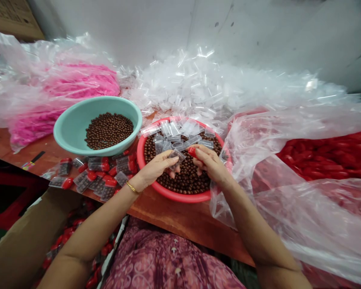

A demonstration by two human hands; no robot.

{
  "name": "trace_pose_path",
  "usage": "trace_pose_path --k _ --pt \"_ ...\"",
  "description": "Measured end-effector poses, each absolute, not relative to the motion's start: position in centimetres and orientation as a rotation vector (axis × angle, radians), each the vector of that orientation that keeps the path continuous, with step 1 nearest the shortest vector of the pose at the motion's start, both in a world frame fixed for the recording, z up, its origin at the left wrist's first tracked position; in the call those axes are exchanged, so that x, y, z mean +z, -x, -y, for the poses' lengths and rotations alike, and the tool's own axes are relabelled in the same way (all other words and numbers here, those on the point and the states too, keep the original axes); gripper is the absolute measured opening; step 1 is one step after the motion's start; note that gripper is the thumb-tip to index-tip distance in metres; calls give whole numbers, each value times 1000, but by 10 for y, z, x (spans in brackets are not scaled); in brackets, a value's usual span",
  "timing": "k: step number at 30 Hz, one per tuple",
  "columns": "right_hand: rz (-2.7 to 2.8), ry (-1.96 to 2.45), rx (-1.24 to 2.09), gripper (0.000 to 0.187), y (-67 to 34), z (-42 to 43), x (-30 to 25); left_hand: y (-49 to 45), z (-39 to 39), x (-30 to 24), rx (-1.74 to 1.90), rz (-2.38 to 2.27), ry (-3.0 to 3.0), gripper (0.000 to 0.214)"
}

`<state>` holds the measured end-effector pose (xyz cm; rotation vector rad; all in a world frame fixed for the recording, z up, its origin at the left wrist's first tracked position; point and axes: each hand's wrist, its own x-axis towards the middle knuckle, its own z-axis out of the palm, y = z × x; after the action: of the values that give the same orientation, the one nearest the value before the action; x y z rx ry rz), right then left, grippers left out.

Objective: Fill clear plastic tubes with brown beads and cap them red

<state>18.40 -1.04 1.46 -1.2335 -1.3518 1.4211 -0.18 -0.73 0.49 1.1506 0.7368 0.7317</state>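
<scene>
- Tube: sitting mid-frame above the red bowl, apparently carrying brown balls; no cap seated on it, so I'm judging it filled but uncapped.
- Looks: clear, short, glossy plastic, dark dots showing through; fill level too small to tell.
- Left hand: closing thumb and fingers on the tube.
- Right hand: pinching a red cap, holding it near the tube.
- Red bowl: holding loose balls, empty tubes lying on top.
- Done: capped tubes piling up left of centre, more filling the box, lower left.
- Left: plenty; clear empties heaping across upper centre, spare caps filling the bag at right.
- Teal bowl, left of centre: holding more balls.
</scene>
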Motion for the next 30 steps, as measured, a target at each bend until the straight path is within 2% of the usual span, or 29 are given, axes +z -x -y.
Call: trace_pose_path --k 4,12,20,23,30 --pt "1368 1230 1411 37 -183 16 14 2 9 5 705 -724 -1232 33" --pt "1685 1231 992 36 -172 29 8 0 13 2 736 -785 -1406 25" --pt "1508 1251 1229 33 -174 27 19 1 13 2 737 -811 -1433 22" --pt "1591 1284 1105 34 -174 29 18 0 14 3 727 -820 -1447 22" --pt "1935 1223 569 36 -168 37 5 -2 15 -3 837 -921 -1603 19"
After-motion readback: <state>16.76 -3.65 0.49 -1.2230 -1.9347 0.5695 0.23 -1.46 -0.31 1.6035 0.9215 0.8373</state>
